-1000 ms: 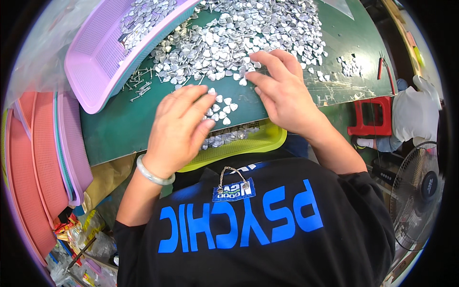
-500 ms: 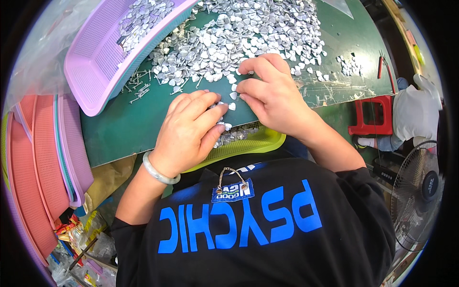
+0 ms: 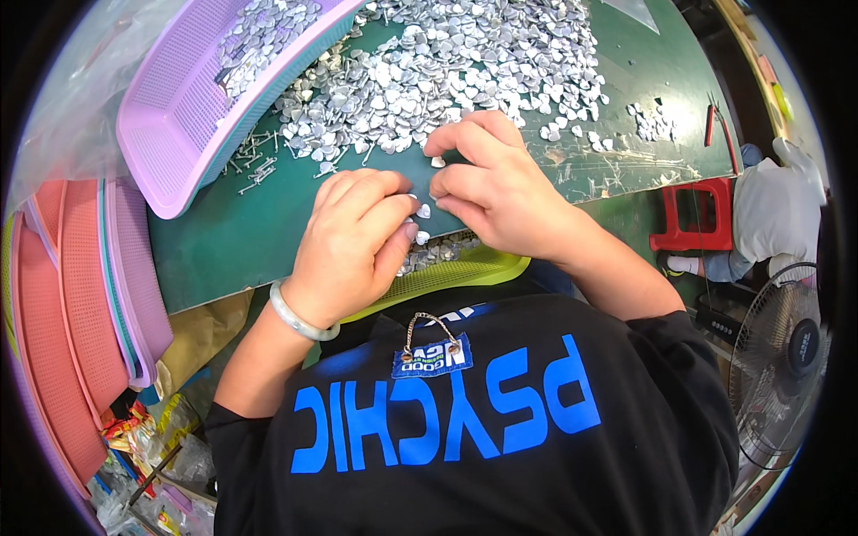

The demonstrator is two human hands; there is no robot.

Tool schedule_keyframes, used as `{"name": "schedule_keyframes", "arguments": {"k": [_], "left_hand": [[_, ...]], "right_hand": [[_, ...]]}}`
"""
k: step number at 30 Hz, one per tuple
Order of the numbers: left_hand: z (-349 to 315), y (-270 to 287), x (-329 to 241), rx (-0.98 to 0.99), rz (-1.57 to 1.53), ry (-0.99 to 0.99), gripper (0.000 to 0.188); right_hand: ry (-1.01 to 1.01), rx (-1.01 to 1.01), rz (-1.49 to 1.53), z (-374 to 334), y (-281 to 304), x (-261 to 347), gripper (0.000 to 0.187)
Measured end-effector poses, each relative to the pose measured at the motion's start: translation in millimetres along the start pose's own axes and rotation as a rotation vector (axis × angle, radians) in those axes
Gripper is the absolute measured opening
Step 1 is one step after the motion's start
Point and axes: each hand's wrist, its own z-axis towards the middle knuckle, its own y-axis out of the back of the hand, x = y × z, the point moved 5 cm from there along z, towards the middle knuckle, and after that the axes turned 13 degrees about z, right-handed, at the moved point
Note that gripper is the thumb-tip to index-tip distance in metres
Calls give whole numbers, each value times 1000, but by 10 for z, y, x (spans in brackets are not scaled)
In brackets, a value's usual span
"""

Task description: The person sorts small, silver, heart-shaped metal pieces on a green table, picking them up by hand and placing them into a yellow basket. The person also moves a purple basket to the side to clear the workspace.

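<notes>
Small silver heart-shaped pieces point(image 3: 393, 112) lie in a wide heap on the green table point(image 3: 223, 250). Close to the table's front edge, my left hand point(image 3: 353, 237) is curled, with a few of the hearts point(image 3: 423, 212) at its thumb and fingertips; what lies under the palm is hidden. My right hand point(image 3: 500, 183) faces it, fingers bent and apart, their tips down at the table. One single heart point(image 3: 438, 162) lies between its fingers. Just below the edge, a yellow-green basket point(image 3: 465, 271) contains more silver pieces, partly covered by my left hand.
A purple basket point(image 3: 165, 134) with silver pieces stands at the table's left, stacked on a teal one. Thin metal pins point(image 3: 259, 174) lie beside it. Stacked baskets point(image 3: 76, 295) fill the left side. Red-handled pliers point(image 3: 710, 125), a red stool point(image 3: 693, 214) and a fan point(image 3: 795, 357) are at right.
My right hand has shifted slightly left toward my left hand, its fingertips moving in among the loose hearts. My left hand has barely moved.
</notes>
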Motion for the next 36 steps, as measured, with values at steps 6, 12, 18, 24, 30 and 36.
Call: {"name": "schedule_keyframes", "arguments": {"k": [6,12,18,24,30,36], "left_hand": [[32,15,-32,-30,52,35,23],[80,5,-28,-18,64,58,22],[63,-110,203,-70,-442,521,23],[104,-242,291,48,-1463,835,28],[-11,-229,409,74,-1408,832,25],[-65,-218,442,55,-1409,814,25]], "right_hand": [[-28,-97,-49,54,194,-101,12],[-68,-58,-150,97,67,-124,10],[13,-157,-64,132,95,-60,11],[27,-165,-40,206,132,-62,12],[-31,-53,-170,97,125,-120,9],[-44,-1,-125,92,178,-95,14]]}}
